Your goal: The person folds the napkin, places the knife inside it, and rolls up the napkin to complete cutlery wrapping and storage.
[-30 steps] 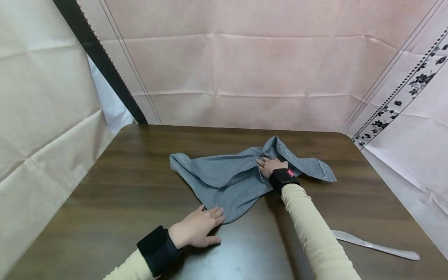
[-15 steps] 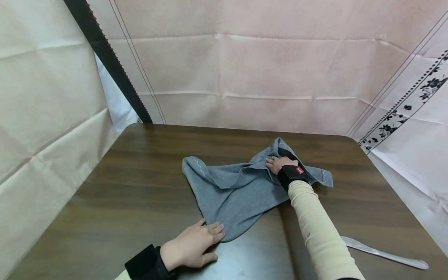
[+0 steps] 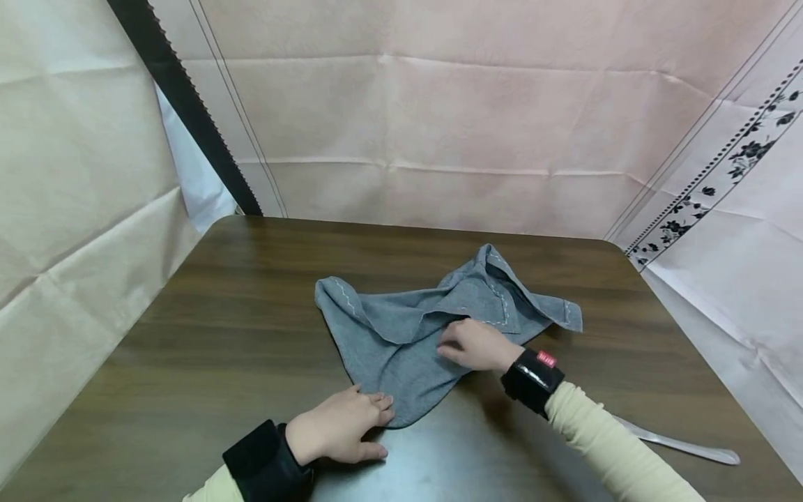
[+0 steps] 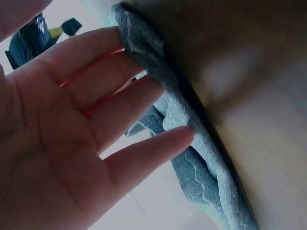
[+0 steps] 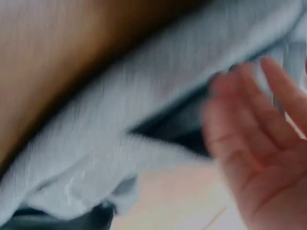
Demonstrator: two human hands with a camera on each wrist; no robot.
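Blue-grey cloth (image 3: 398, 352) was spread, rumpled, mid-way across a brown table (image 3: 219, 328). Its near end was touched by the left hand (image 3: 339, 427), fingers extended; over its centre the right hand (image 3: 479, 346) was held, unclenched. Near right, a metal utensil (image 3: 690, 447) was partly hidden by a sleeve (image 3: 617, 443).

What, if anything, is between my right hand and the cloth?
Nothing visible: your right hand is over the blue-grey cloth. The silver utensil lies off to the right, partly hidden by the right sleeve.
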